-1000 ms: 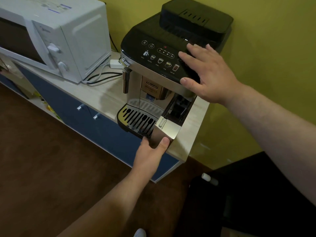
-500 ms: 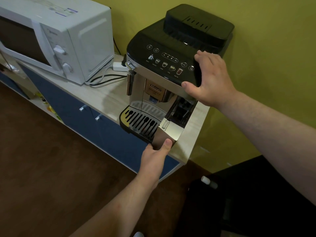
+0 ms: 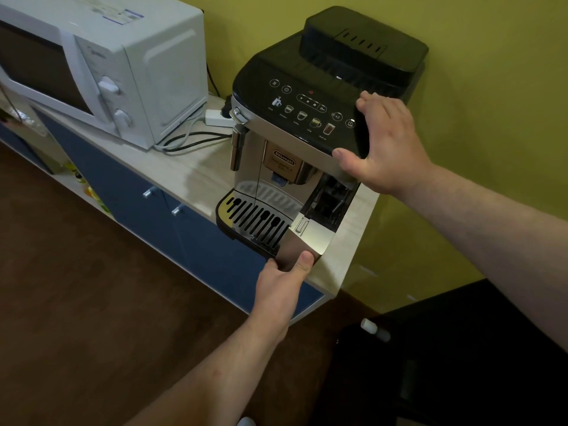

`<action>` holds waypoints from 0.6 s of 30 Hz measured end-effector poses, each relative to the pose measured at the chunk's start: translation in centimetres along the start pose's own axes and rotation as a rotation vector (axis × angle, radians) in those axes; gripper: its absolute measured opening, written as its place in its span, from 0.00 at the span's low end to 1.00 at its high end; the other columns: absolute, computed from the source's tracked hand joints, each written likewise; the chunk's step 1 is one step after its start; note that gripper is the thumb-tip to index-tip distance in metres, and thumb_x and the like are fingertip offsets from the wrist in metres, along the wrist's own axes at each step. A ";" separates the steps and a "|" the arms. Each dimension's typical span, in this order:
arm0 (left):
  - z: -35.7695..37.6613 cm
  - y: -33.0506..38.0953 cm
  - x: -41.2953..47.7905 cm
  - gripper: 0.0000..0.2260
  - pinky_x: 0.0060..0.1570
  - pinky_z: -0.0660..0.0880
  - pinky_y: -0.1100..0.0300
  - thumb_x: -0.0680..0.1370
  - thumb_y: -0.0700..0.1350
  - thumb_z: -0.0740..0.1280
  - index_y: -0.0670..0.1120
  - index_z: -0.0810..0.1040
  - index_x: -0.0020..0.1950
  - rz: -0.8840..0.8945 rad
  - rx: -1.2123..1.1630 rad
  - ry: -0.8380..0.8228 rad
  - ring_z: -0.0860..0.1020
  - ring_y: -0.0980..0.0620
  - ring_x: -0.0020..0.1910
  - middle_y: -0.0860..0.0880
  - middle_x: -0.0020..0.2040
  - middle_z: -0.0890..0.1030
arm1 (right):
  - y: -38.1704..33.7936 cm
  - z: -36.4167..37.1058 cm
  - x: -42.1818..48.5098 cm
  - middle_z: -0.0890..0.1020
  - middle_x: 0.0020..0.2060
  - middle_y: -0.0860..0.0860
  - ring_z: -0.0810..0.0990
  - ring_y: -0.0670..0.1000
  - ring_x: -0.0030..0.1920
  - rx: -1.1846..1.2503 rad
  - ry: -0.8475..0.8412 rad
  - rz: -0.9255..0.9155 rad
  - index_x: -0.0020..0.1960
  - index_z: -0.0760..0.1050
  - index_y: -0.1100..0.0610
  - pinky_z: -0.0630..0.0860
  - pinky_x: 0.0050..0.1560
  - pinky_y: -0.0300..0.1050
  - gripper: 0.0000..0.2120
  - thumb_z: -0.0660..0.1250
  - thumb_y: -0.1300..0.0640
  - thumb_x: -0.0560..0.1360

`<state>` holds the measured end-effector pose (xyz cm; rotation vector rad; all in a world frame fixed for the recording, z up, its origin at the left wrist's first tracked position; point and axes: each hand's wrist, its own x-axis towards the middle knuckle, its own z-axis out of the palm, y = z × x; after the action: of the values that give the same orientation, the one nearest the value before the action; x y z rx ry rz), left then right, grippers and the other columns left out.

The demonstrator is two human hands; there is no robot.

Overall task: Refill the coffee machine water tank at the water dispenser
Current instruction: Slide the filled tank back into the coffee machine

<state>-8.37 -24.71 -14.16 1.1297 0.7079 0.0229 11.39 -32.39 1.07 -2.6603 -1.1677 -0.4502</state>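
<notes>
The left hand (image 3: 281, 279) holds a narrow grip on the water tank (image 3: 302, 241) front, its long axis running toward one o'clock, while the right hand (image 3: 384, 142) clasps the coffee machine (image 3: 307, 96) top.

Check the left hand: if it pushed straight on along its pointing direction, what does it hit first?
The left hand is already on the water tank front, pointing into the coffee machine. Pushing on likely seats the tank; depth unclear.
</notes>
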 end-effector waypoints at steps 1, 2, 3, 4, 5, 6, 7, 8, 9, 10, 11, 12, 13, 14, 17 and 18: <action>0.1 0.2 0.1 0.54 0.67 0.73 0.49 0.49 0.77 0.71 0.46 0.73 0.67 -0.004 -0.011 -0.010 0.77 0.49 0.62 0.49 0.59 0.81 | -0.1 0.0 0.0 0.69 0.72 0.61 0.64 0.61 0.73 0.000 0.001 0.000 0.72 0.64 0.64 0.59 0.74 0.58 0.44 0.58 0.31 0.69; 0.4 0.5 0.5 0.52 0.67 0.73 0.50 0.51 0.74 0.72 0.46 0.73 0.67 -0.011 -0.026 -0.016 0.77 0.50 0.61 0.49 0.59 0.81 | -0.1 0.0 0.0 0.68 0.72 0.60 0.64 0.61 0.73 -0.001 0.001 0.002 0.72 0.64 0.64 0.58 0.74 0.58 0.44 0.58 0.31 0.69; 0.7 0.9 0.9 0.50 0.66 0.74 0.50 0.52 0.72 0.72 0.45 0.73 0.67 -0.017 -0.047 -0.020 0.78 0.50 0.60 0.49 0.59 0.81 | -0.1 0.1 -0.1 0.68 0.72 0.60 0.63 0.61 0.73 -0.001 0.002 0.006 0.72 0.64 0.63 0.58 0.74 0.59 0.44 0.58 0.31 0.69; 1.1 1.4 1.5 0.51 0.64 0.75 0.51 0.51 0.72 0.73 0.45 0.74 0.66 -0.023 -0.075 -0.019 0.79 0.50 0.59 0.49 0.58 0.82 | -0.1 0.1 -0.1 0.68 0.72 0.60 0.63 0.60 0.73 -0.001 0.004 0.011 0.72 0.64 0.63 0.59 0.74 0.59 0.44 0.58 0.31 0.69; 1.6 1.8 2.0 0.51 0.61 0.76 0.53 0.50 0.72 0.73 0.44 0.74 0.66 -0.030 -0.095 -0.016 0.80 0.51 0.58 0.48 0.57 0.82 | -0.2 0.1 0.0 0.68 0.72 0.60 0.63 0.60 0.73 0.000 0.004 0.014 0.72 0.64 0.63 0.59 0.73 0.59 0.44 0.58 0.31 0.69; 1.9 2.2 2.4 0.50 0.58 0.76 0.55 0.51 0.71 0.74 0.44 0.74 0.65 -0.032 -0.105 -0.012 0.80 0.51 0.57 0.48 0.57 0.82 | -0.2 0.1 0.0 0.68 0.72 0.60 0.63 0.60 0.73 0.001 0.000 0.016 0.72 0.64 0.63 0.59 0.73 0.59 0.44 0.58 0.31 0.69; 2.3 2.3 2.7 0.46 0.55 0.76 0.58 0.53 0.69 0.74 0.44 0.74 0.64 -0.032 -0.106 -0.012 0.80 0.51 0.56 0.49 0.56 0.82 | -0.2 0.0 0.0 0.68 0.72 0.60 0.63 0.60 0.73 0.002 -0.002 0.019 0.72 0.64 0.63 0.59 0.73 0.60 0.44 0.58 0.31 0.69; 2.6 2.4 2.9 0.43 0.52 0.75 0.59 0.56 0.67 0.73 0.44 0.74 0.64 -0.032 -0.108 -0.017 0.80 0.52 0.56 0.49 0.56 0.82 | -0.2 0.0 0.0 0.68 0.73 0.60 0.63 0.60 0.73 0.003 -0.002 0.024 0.72 0.64 0.63 0.59 0.74 0.60 0.44 0.58 0.31 0.69; 2.7 2.3 3.1 0.40 0.50 0.75 0.60 0.58 0.66 0.73 0.44 0.74 0.63 -0.038 -0.109 -0.020 0.80 0.52 0.55 0.48 0.56 0.82 | -0.2 0.0 -0.1 0.68 0.73 0.59 0.63 0.60 0.74 0.004 -0.003 0.028 0.72 0.64 0.62 0.59 0.74 0.60 0.44 0.58 0.31 0.69; 2.8 2.2 3.3 0.38 0.50 0.74 0.60 0.61 0.65 0.73 0.44 0.75 0.63 -0.043 -0.110 -0.021 0.80 0.52 0.55 0.48 0.56 0.82 | -0.2 0.1 -0.1 0.68 0.73 0.59 0.63 0.60 0.74 0.004 -0.001 0.027 0.72 0.64 0.62 0.59 0.74 0.60 0.44 0.58 0.32 0.69; 3.0 2.2 3.6 0.33 0.48 0.74 0.61 0.64 0.64 0.73 0.44 0.75 0.61 -0.045 -0.111 -0.021 0.80 0.52 0.54 0.48 0.56 0.82 | -0.3 0.1 -0.1 0.68 0.73 0.60 0.63 0.60 0.74 0.004 0.002 0.026 0.72 0.64 0.63 0.59 0.74 0.60 0.44 0.58 0.32 0.69; 3.1 2.2 3.9 0.28 0.46 0.74 0.62 0.68 0.61 0.73 0.45 0.75 0.60 -0.046 -0.113 -0.017 0.80 0.52 0.53 0.49 0.55 0.82 | -0.3 0.1 -0.1 0.68 0.73 0.60 0.63 0.61 0.73 0.004 0.005 0.026 0.72 0.64 0.63 0.59 0.74 0.60 0.44 0.59 0.32 0.69; 3.4 2.3 4.1 0.24 0.44 0.73 0.63 0.71 0.59 0.73 0.45 0.76 0.59 -0.045 -0.117 -0.014 0.80 0.53 0.53 0.49 0.54 0.82 | -0.3 0.1 -0.1 0.69 0.72 0.60 0.64 0.61 0.73 0.003 0.006 0.026 0.72 0.64 0.63 0.59 0.73 0.60 0.44 0.59 0.31 0.69; 3.6 2.4 4.4 0.23 0.43 0.73 0.63 0.72 0.58 0.73 0.45 0.76 0.59 -0.044 -0.115 -0.011 0.80 0.53 0.52 0.49 0.54 0.83 | -0.3 0.1 -0.1 0.69 0.72 0.60 0.64 0.61 0.73 0.000 0.005 0.026 0.72 0.64 0.63 0.59 0.73 0.60 0.44 0.59 0.31 0.69; 4.1 2.6 5.0 0.26 0.48 0.79 0.56 0.69 0.61 0.74 0.45 0.77 0.59 -0.040 -0.111 -0.013 0.82 0.51 0.51 0.48 0.53 0.84 | -0.3 0.0 0.0 0.69 0.72 0.60 0.64 0.61 0.73 -0.004 0.001 0.021 0.72 0.65 0.64 0.59 0.73 0.60 0.44 0.58 0.32 0.69; 4.3 2.9 5.1 0.29 0.51 0.80 0.51 0.65 0.63 0.76 0.46 0.78 0.58 -0.039 -0.113 -0.017 0.83 0.49 0.51 0.48 0.52 0.85 | -0.4 0.0 0.0 0.69 0.72 0.60 0.64 0.61 0.73 -0.005 0.002 0.020 0.72 0.64 0.64 0.59 0.74 0.60 0.44 0.58 0.32 0.69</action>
<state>-1.14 -25.07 -13.35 1.0072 0.7045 0.0198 11.14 -32.13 1.05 -2.6731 -1.1400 -0.4529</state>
